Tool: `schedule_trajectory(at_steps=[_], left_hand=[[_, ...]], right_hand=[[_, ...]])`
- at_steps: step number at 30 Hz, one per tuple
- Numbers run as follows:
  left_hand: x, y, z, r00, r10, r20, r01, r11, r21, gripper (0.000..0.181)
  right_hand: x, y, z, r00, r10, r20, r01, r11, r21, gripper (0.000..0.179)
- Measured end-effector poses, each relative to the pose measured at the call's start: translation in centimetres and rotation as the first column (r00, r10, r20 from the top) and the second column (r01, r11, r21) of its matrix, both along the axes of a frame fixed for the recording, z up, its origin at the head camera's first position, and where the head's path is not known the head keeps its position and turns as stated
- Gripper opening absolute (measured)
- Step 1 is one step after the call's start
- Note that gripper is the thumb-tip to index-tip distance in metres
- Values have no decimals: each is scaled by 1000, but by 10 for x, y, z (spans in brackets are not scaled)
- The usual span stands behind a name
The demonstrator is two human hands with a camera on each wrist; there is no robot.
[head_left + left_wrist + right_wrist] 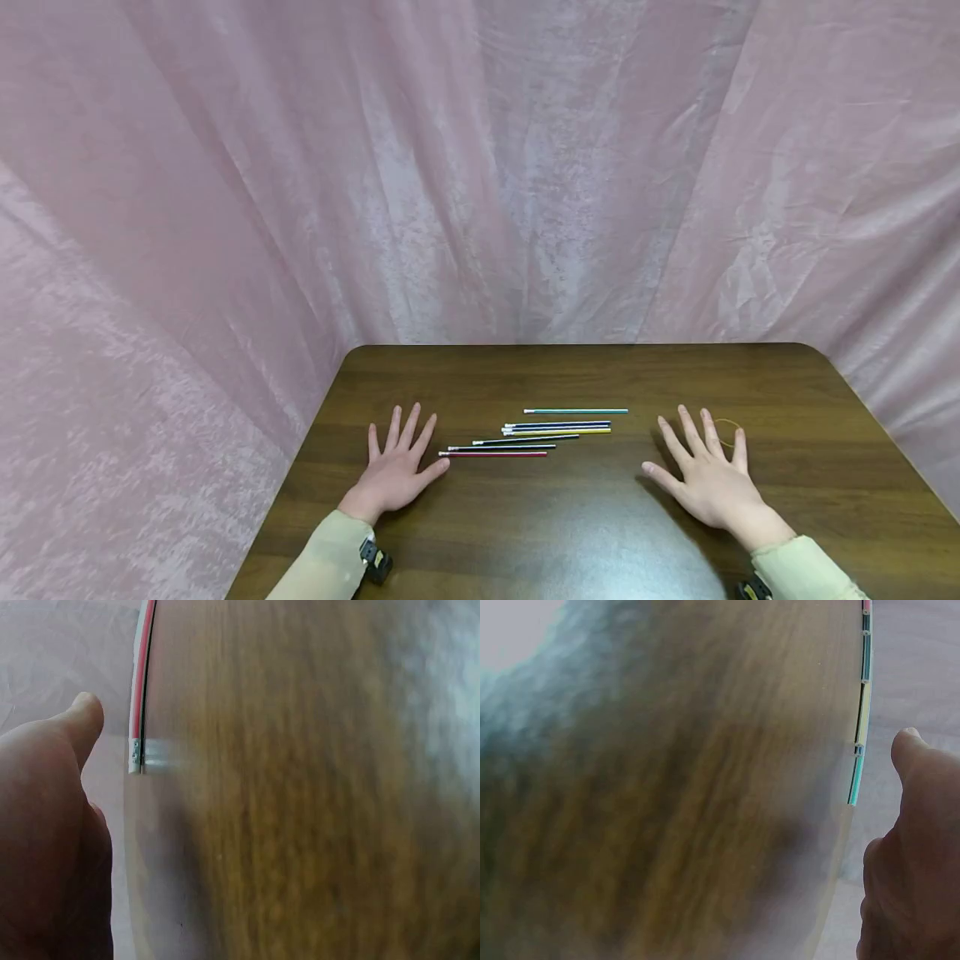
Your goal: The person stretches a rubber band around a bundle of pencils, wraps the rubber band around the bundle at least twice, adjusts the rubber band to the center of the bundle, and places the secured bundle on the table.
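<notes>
Several pencils [556, 437] lie in a loose, stepped row on the middle of the desk [600, 500], roughly parallel to its far edge, their white ends toward the left edge. The teal pencil [576, 411] is nearest the far edge, apart from the others; the red pencil [495, 454] is farthest from it, with yellow and dark ones between.

The left hand [393, 475] is toward the left edge, its thumb just beside the red pencil's white end. The right hand [708, 483] is toward the right edge, well apart from the pencils, with a thin yellow loop [727, 420] by its outer fingers. Each grip is spread wide and empty. Both arms wear pale green sleeves [326, 554] and a black wrist device [377, 561]. Past the far edge hangs a pink curtain [480, 167].
</notes>
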State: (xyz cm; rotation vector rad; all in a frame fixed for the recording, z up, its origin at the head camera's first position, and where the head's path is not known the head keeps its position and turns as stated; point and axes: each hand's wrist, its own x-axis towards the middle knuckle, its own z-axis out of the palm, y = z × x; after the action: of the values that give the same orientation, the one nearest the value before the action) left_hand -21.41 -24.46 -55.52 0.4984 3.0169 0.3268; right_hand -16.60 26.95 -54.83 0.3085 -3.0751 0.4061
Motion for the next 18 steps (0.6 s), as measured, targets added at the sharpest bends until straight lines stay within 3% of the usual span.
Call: schedule_trajectory(at_steps=[7, 18], left_hand=[[3, 4, 1, 998, 12, 69, -13, 1000, 7, 88], [1, 13, 2, 993, 27, 114, -25, 999, -19, 93]], right_hand=[[-3, -6, 2, 1000, 8, 24, -8, 1000, -20, 93], [-12, -18, 2, 999, 24, 22, -23, 999, -46, 97]])
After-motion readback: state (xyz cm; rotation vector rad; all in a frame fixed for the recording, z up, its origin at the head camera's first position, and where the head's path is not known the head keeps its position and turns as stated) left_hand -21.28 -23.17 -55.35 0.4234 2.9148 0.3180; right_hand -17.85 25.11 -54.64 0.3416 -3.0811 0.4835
